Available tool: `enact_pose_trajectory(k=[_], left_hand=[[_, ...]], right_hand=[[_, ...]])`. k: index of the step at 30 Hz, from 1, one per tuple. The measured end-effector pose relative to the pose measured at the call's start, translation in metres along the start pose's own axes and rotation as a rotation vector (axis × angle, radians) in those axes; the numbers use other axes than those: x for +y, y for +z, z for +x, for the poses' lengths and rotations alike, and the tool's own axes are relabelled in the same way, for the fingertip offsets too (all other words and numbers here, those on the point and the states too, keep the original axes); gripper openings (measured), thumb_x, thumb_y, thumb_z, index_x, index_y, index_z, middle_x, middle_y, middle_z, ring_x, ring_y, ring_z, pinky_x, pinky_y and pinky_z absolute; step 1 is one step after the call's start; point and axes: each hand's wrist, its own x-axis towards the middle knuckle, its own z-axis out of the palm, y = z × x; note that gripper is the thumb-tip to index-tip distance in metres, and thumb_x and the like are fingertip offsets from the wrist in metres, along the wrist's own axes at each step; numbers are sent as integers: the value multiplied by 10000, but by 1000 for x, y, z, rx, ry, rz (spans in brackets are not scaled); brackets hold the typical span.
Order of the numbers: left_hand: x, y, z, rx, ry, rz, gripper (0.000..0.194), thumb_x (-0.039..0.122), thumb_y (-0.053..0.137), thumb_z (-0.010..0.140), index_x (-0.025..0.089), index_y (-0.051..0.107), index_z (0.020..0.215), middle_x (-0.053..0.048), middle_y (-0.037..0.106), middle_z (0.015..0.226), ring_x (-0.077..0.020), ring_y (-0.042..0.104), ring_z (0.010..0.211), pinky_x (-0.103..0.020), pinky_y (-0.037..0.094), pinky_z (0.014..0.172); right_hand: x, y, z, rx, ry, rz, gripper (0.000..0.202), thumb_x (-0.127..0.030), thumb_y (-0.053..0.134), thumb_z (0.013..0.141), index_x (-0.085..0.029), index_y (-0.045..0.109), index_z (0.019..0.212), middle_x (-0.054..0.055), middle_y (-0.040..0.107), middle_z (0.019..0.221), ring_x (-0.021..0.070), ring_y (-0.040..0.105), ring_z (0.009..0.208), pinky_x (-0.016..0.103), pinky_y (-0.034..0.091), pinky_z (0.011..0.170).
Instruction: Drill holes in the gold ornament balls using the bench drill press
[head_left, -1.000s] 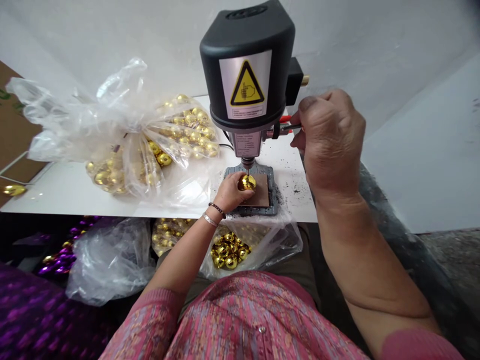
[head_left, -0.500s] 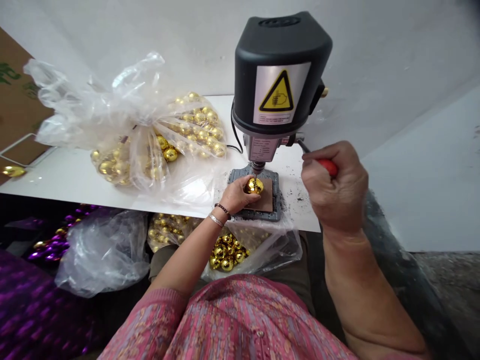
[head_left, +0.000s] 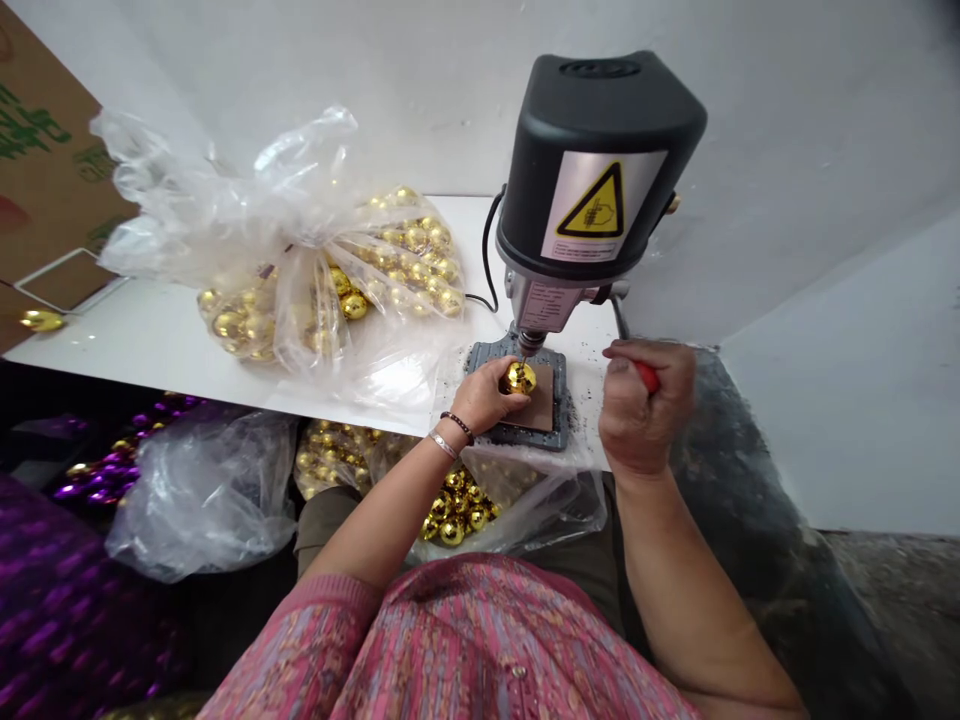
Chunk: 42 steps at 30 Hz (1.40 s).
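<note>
Between the thumb and fingers of my left hand [head_left: 484,395] is a shiny gold ball [head_left: 521,378], held on a brown board [head_left: 540,408] on the drill press base [head_left: 559,440]. The black drill press [head_left: 600,170] stands over it, its chuck [head_left: 532,342] right above the ball and the thin bit at the ball's top. Whether the bit has entered the ball I cannot tell. My right hand [head_left: 646,405] is closed around the red-knobbed feed lever [head_left: 646,377] at the machine's right side.
A knotted clear bag [head_left: 300,250] of gold balls lies on the white table [head_left: 135,350] to the left. Another open bag of gold balls [head_left: 457,510] hangs at my lap. Dark shavings surround the base. A cardboard box [head_left: 52,170] stands far left, purple balls [head_left: 97,485] below.
My right hand has pulled the lever down and the chuck has come lower towards the ball. My left hand still holds the ball on the board. The whole view has shifted slightly.
</note>
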Motion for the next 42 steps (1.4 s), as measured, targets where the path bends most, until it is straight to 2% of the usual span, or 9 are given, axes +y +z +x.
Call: enact_pose_trajectory(k=[10,14,21,24,27,30,36,39,42], left_hand=[[1,0,-3,18,17,3,528,230,768,724,192,644,1236,-50,711,1157,-212,651,1041,-318,512,933],[-1,0,-2,13,3,-11,558,232,775,718,183,635,1256,-54,710,1165,-219,655,1048,-330,514,946],[3,-1,-9,47,-31,-98,556,233,778,714,163,634,1246,-66,722,1127,-229,672,1013,-348,531,917],[2,-3,-25,112,-6,-146,557,200,768,711,166,626,1249,-62,723,1121,-220,672,1024,-345,535,929],[-7,-8,-49,156,51,-160,590,170,769,697,173,614,1266,-75,696,1221,-217,654,1114,-345,521,998],[-18,-20,-77,122,89,-131,608,179,762,710,182,600,1297,-97,665,1303,-224,635,1182,-358,507,1043],[-36,-49,-126,-168,75,-78,746,278,856,635,211,609,1336,-116,680,1289,-249,663,1132,-387,527,1017],[-50,-66,-133,-135,-12,-137,700,393,832,682,211,626,1326,-100,713,1204,-195,693,922,-343,573,879],[-74,-106,-115,80,-102,-146,463,436,714,791,207,701,1193,-68,746,1066,-170,676,841,-327,570,836]], right_hand=[[35,20,-26,-20,19,165,101,-276,485,873,-211,537,931,-17,620,836,80,645,776,254,521,704],[29,15,-26,-40,88,180,187,-376,507,864,-197,553,888,-7,632,817,88,638,757,259,505,693],[-18,-3,60,-72,341,157,281,-380,476,894,-145,530,750,-31,509,609,46,505,563,208,389,545],[-28,2,96,-121,522,236,212,-314,479,860,-137,499,746,-46,516,611,30,471,487,195,343,468],[-33,7,107,-99,673,297,158,-252,452,851,-124,515,783,-57,519,587,29,451,431,189,296,412],[-34,9,104,-72,637,295,178,-242,428,859,-111,542,820,-59,536,597,20,434,404,186,298,405],[-33,9,100,-24,698,259,208,-296,508,841,-118,560,747,-51,540,579,18,446,412,192,279,399],[-35,9,100,-7,756,228,208,-314,540,831,-127,606,766,-23,583,623,36,508,467,211,295,426],[-37,7,98,-12,762,214,216,-340,558,824,-151,629,746,-2,601,644,66,535,496,246,320,442]])
